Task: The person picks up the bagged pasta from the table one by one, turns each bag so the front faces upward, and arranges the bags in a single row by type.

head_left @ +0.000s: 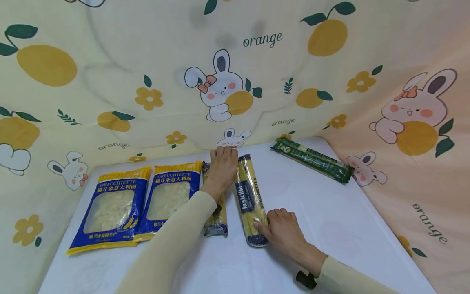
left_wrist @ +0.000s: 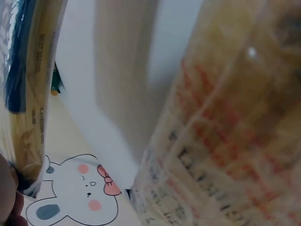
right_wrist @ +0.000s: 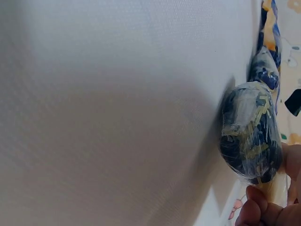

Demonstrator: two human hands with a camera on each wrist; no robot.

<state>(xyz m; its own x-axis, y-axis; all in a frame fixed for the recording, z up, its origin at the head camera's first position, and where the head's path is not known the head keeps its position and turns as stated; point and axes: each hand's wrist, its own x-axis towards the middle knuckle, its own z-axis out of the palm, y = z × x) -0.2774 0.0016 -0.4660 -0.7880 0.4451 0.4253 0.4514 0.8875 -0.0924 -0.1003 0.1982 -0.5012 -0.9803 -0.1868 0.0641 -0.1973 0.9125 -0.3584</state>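
Observation:
A clear pack of spaghetti [head_left: 251,204] with a dark blue "la sicilia" label lies lengthwise on the white table. My left hand [head_left: 221,169] holds its far end; the left wrist view shows fingers [left_wrist: 10,193] at that tip. Around the near end, my right hand [head_left: 284,230] grips the wrapper from the right side, thumb on top. In the right wrist view, the pack's dark end [right_wrist: 251,134] points at the camera, with fingers [right_wrist: 263,207] below it. A second pasta pack [head_left: 216,222] lies just left, partly hidden under my left forearm.
Two blue and yellow orecchiette bags [head_left: 110,208] [head_left: 170,200] lie side by side at the left. A green long packet [head_left: 313,159] rests diagonally at the back right. Behind the white table [head_left: 330,220] hangs a printed cloth [head_left: 154,49] with rabbits and oranges.

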